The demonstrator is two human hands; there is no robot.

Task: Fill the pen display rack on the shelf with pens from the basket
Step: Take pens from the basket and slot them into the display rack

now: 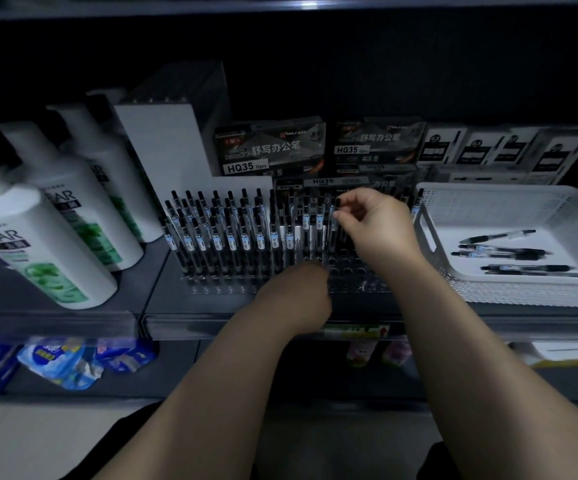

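— Where are our hands?

— Our right hand (370,220) pinches the top of one pen (333,223), upright over the pen display rack (280,271) on the shelf (163,292). That grip is closed on it.

— And the left?

— Our left hand (298,296) rests at the rack's front edge, curled; we cannot tell whether it holds anything.

— The basket (509,206)?

— Just right of the rack, a few loose pens (502,252) lying inside. The rack's left rows are full.
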